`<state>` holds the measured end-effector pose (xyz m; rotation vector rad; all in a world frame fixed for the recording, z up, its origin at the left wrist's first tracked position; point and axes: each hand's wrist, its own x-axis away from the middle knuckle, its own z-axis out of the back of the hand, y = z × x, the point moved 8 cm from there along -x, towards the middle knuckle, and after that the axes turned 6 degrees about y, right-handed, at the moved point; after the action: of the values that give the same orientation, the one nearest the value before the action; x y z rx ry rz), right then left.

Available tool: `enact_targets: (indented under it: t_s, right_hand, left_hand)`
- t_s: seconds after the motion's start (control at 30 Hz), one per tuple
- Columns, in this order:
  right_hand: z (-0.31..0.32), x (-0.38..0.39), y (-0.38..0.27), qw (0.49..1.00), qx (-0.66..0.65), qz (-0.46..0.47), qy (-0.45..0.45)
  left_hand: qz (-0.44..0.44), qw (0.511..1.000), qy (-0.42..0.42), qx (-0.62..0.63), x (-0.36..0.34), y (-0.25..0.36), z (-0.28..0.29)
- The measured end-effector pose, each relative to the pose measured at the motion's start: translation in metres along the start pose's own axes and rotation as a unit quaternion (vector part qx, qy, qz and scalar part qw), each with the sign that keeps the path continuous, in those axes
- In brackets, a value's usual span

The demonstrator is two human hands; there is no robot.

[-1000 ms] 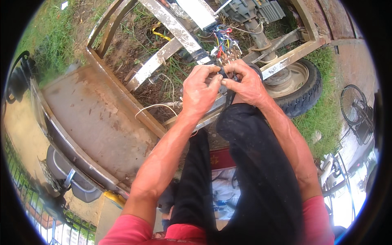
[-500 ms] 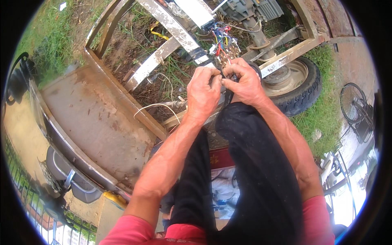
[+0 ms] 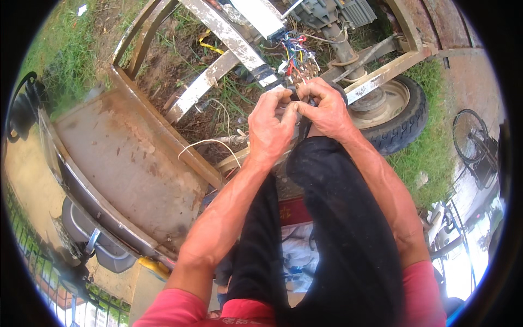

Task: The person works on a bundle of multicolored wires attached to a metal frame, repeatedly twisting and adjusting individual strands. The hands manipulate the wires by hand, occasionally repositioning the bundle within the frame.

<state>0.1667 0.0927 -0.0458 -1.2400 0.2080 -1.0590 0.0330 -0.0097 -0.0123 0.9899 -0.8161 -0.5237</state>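
My left hand (image 3: 271, 122) and my right hand (image 3: 327, 110) meet in front of my raised knee, fingers pinched closed. Between their fingertips is a thin black strand (image 3: 295, 96); whether it is tape or cable I cannot tell. A dark length hangs below the fingers towards the knee. Just beyond the hands a bundle of coloured wires (image 3: 295, 52), with red, blue, yellow and white strands, comes out of a white metal box (image 3: 261, 19). The wire ends closest to my right hand are partly hidden by its fingers.
A metal vehicle frame (image 3: 210, 79) with peeling paint surrounds the wires. At right is a black-tyred wheel (image 3: 406, 117), with a grey motor (image 3: 327, 13) beyond it. A rusty panel (image 3: 125, 163) spans the left. One pale loose wire (image 3: 210, 140) arches beside my left forearm.
The fingers of both hands have shifted slightly, and my left thumb has moved up against my right thumb. The wire bundle and the frame stay where they were.
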Motion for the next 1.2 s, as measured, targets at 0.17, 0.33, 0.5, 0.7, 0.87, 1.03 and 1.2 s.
enact_targets:
  t_s: [0.17,0.33,0.5,0.7,0.87,1.03,1.2]
  right_hand:
    - [-0.001,0.001,-0.001,1.000,0.020,-0.005,0.006]
    - [-0.003,0.002,0.000,1.000,0.008,0.022,0.008]
    - [-0.003,0.003,-0.002,0.999,0.011,0.035,0.002]
    - [-0.001,-0.002,-0.004,1.000,0.011,0.016,-0.012]
    - [-0.002,-0.002,-0.009,1.000,0.015,0.010,-0.012]
    - [-0.002,0.000,-0.005,1.000,0.005,0.005,-0.008]
    - [-0.002,0.001,-0.005,1.000,0.017,0.009,-0.005]
  left_hand:
    - [-0.022,1.000,-0.002,-0.018,-0.008,0.003,-0.002]
    - [-0.072,0.996,-0.001,-0.055,-0.006,0.005,-0.004]
    - [-0.084,0.994,-0.018,-0.067,-0.007,0.002,-0.005]
    - [-0.074,0.993,-0.068,-0.057,-0.012,0.009,-0.002]
    - [0.002,1.000,-0.023,-0.006,-0.009,0.003,0.009]
    - [-0.091,0.994,-0.014,-0.066,-0.018,0.018,0.004]
    - [-0.120,0.989,-0.033,-0.083,-0.021,0.015,0.001]
